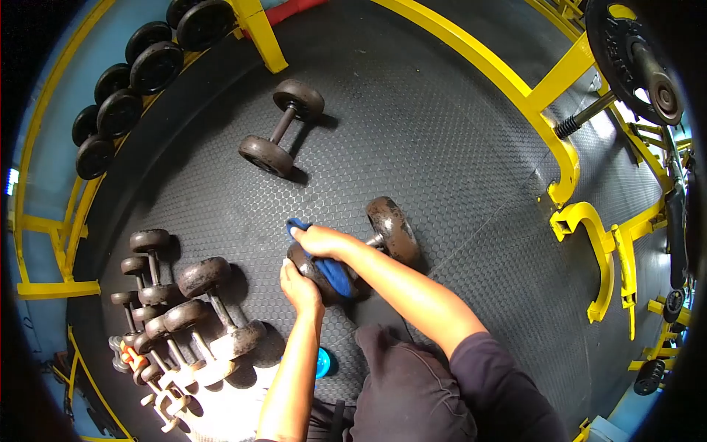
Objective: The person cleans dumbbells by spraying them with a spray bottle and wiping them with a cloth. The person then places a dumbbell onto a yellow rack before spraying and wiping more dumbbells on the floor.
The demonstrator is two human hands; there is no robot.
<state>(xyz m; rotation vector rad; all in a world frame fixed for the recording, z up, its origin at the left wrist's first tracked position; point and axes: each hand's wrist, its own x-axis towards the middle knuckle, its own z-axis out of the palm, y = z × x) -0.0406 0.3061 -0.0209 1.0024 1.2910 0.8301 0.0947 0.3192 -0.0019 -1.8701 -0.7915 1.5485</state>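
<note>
A dark, worn dumbbell [393, 230] lies on the floor in front of me, its paint patchy on the far head. My right hand [317, 239] is closed on a blue cloth [335, 277], pressed against the near head. Part of the cloth sticks out past the fingers and part drapes over that head. My left hand [300, 287] rests against the near head's left side, its fingers curved around it. The right forearm crosses over the handle and hides some of it.
Another dumbbell [283, 127] stands apart farther ahead. Several dumbbells [202, 277] crowd the floor at left, near a blue round object [322, 362]. A yellow rack [81, 214] holds dumbbells at upper left. Yellow frames [549, 125] and a weight plate [626, 59] stand at right.
</note>
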